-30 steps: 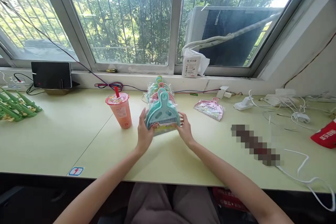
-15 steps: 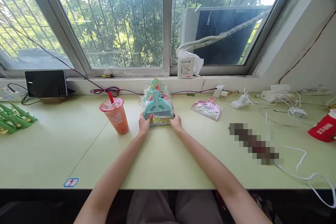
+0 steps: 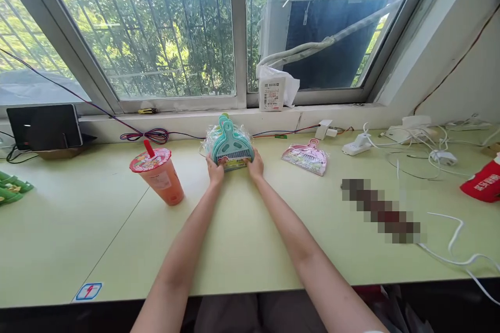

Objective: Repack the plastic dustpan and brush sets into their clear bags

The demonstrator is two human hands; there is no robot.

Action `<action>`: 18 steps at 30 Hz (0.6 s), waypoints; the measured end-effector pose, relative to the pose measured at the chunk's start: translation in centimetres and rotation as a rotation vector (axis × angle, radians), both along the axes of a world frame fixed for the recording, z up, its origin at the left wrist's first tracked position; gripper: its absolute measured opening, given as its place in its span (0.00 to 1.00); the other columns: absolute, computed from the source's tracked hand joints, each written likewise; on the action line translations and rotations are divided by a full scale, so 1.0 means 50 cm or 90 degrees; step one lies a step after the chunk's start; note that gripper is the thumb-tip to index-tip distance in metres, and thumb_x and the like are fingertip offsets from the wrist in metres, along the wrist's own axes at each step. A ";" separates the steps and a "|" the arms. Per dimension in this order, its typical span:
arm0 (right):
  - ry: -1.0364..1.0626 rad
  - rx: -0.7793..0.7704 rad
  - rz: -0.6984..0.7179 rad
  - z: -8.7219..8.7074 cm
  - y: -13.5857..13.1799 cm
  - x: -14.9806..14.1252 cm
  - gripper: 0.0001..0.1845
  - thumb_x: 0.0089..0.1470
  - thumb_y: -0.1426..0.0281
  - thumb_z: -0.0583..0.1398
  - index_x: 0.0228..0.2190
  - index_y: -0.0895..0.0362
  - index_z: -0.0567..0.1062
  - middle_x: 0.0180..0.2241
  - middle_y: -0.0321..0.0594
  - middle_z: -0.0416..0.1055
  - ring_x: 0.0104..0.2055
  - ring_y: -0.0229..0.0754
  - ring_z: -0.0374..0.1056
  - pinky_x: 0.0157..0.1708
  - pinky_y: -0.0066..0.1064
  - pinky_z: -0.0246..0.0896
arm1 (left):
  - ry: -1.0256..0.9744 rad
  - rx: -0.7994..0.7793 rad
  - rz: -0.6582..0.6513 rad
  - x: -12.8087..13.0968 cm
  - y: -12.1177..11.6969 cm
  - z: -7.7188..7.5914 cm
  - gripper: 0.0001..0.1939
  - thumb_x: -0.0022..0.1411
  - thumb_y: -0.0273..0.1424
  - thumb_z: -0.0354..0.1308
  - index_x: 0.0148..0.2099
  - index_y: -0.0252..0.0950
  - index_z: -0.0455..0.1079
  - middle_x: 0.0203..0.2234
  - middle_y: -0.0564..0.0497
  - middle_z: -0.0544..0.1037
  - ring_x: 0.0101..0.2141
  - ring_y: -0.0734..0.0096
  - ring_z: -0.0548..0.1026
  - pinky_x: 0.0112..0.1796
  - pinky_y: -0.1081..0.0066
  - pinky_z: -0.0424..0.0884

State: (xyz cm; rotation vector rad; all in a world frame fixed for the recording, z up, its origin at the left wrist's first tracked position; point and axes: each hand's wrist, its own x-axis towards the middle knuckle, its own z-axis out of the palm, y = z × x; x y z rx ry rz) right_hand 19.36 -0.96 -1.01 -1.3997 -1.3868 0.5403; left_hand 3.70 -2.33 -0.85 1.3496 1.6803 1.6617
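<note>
While both arms stretch across the pale green table (image 3: pixel 242 239), the left hand (image 3: pixel 215 173) and right hand (image 3: pixel 255 167) clasp the near corners of a stack of wrapped teal dustpan sets (image 3: pixel 231 146), which rests on the table at the far edge, just below the window sill (image 3: pixel 187 114). Stack looks squared up and set down — the placing seems about done, with only letting go left. One pink dustpan pack (image 3: pixel 305 156) lies apart to the right, not yet w/ the rest; an orange drink cup (image 3: pixel 158 177) stands left — well clear.
</note>
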 end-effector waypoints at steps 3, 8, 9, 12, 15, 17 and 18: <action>0.015 -0.009 0.034 -0.010 0.005 0.004 0.31 0.51 0.72 0.59 0.57 0.46 0.62 0.54 0.39 0.69 0.55 0.47 0.64 0.56 0.42 0.57 | 0.001 -0.009 -0.008 -0.005 -0.008 -0.002 0.33 0.58 0.37 0.59 0.62 0.38 0.51 0.59 0.40 0.66 0.59 0.60 0.65 0.58 0.62 0.60; 0.057 0.004 0.082 -0.025 0.010 0.013 0.33 0.51 0.73 0.58 0.58 0.49 0.60 0.56 0.39 0.67 0.55 0.45 0.64 0.56 0.39 0.58 | -0.018 -0.087 -0.001 -0.011 -0.022 -0.005 0.29 0.61 0.43 0.56 0.61 0.39 0.55 0.55 0.41 0.71 0.55 0.58 0.69 0.55 0.61 0.63; 0.062 -0.001 0.087 -0.027 0.012 0.015 0.33 0.51 0.72 0.58 0.59 0.49 0.60 0.56 0.39 0.67 0.55 0.45 0.64 0.55 0.39 0.58 | -0.023 -0.099 -0.003 -0.013 -0.023 -0.006 0.28 0.61 0.43 0.55 0.60 0.39 0.55 0.54 0.42 0.71 0.55 0.57 0.69 0.55 0.61 0.63; 0.074 0.000 0.092 -0.029 0.016 0.017 0.33 0.51 0.72 0.59 0.58 0.49 0.61 0.56 0.39 0.67 0.54 0.45 0.65 0.55 0.40 0.59 | -0.027 -0.103 -0.004 -0.019 -0.023 -0.010 0.27 0.61 0.42 0.56 0.59 0.40 0.56 0.54 0.43 0.72 0.55 0.58 0.69 0.55 0.61 0.63; 0.101 0.014 0.108 -0.027 0.013 0.018 0.31 0.52 0.72 0.58 0.57 0.50 0.62 0.56 0.39 0.67 0.55 0.44 0.64 0.56 0.38 0.58 | -0.015 -0.080 -0.004 -0.019 -0.025 -0.011 0.25 0.61 0.42 0.55 0.57 0.39 0.57 0.54 0.42 0.72 0.54 0.59 0.69 0.55 0.62 0.63; 0.128 0.001 0.115 -0.025 0.011 0.019 0.29 0.53 0.72 0.56 0.57 0.52 0.62 0.56 0.40 0.67 0.55 0.43 0.64 0.57 0.38 0.57 | -0.003 -0.079 0.001 -0.017 -0.027 -0.013 0.24 0.62 0.42 0.54 0.56 0.38 0.58 0.53 0.41 0.72 0.54 0.60 0.70 0.54 0.62 0.63; 0.140 -0.008 0.116 -0.025 0.011 0.019 0.28 0.54 0.72 0.55 0.57 0.52 0.62 0.56 0.41 0.67 0.55 0.43 0.64 0.57 0.38 0.57 | 0.003 -0.084 0.004 -0.017 -0.027 -0.013 0.23 0.62 0.41 0.54 0.56 0.38 0.58 0.53 0.41 0.72 0.54 0.60 0.70 0.54 0.62 0.64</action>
